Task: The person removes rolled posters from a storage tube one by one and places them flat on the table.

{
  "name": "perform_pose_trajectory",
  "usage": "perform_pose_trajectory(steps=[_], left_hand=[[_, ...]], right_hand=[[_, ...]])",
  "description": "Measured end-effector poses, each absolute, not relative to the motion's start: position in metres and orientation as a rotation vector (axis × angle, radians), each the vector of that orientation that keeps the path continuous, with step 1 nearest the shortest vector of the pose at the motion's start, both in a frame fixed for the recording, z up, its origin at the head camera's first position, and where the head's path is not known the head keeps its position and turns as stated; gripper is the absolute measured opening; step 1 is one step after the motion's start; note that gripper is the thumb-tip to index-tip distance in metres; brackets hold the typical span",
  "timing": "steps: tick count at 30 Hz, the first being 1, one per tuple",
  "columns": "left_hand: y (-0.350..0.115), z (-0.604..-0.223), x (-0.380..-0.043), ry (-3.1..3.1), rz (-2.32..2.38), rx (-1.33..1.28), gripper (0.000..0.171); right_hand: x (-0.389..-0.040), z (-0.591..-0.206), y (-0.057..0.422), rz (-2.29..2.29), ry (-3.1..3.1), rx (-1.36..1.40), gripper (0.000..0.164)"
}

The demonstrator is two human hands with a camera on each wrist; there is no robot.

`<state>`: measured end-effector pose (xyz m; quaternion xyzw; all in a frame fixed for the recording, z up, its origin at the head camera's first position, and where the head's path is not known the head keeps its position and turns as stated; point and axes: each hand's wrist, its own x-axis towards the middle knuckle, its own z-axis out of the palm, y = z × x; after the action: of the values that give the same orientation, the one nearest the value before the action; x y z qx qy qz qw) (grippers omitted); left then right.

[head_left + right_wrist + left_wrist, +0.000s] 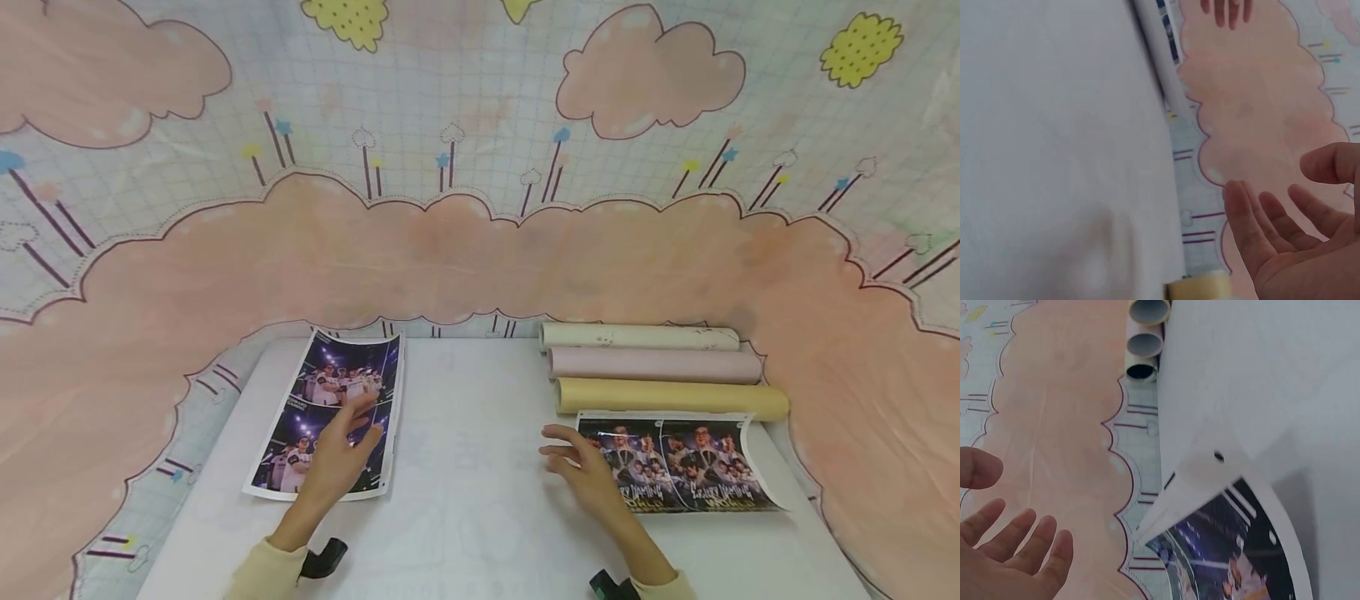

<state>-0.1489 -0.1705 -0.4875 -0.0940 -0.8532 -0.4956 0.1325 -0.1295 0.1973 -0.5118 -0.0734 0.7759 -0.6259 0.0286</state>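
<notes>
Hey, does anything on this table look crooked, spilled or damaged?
I see no spill or tear. The left poster isn't lying flat: its edges curl up off the table. The right poster curls at its right end too. The three rolls behind it have uneven ends.

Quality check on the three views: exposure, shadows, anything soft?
Head: brightest, but small lettering on the left photo sheet is hard to read; left wrist: dimmer and greyer, soft shadow on the white table beside that sheet; right wrist: also dim, diffuse shadow low on the table, with the yellow roll soft and cut off at the bottom edge.
</notes>
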Motion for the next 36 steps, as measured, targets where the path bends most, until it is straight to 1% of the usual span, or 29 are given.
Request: perform_pose_trajectory(steps=[7, 16, 21, 31, 36], left_hand=[[-0.148, -0.487, -0.158, -2.405, -1.490, -0.371, 0.046], [-0.115, -0.476, -0.166, -2.350, -1.597, -0.427, 0.045], [-0.098, -0.472, -0.174, -2.270, -1.686, -0.467, 0.043], [-0.067, -0.467, -0.195, -2.233, -1.769, -0.440, 0.041], [-0.051, -0.468, -0.212, -2.234, -1.861, -0.404, 0.041]], right_hand=[[-0.121, -0.494, 0.218, -1.950, 2.482, -0.316, 0.037], [-0.123, -0.466, 0.246, -1.857, 2.628, -0.289, 0.037], [-0.129, -0.452, 0.260, -1.809, 2.732, -0.333, 0.038], [-0.147, -0.428, 0.281, -1.623, 2.931, -0.405, 0.039], [-0.163, -0.423, 0.289, -1.526, 2.976, -0.353, 0.041]])
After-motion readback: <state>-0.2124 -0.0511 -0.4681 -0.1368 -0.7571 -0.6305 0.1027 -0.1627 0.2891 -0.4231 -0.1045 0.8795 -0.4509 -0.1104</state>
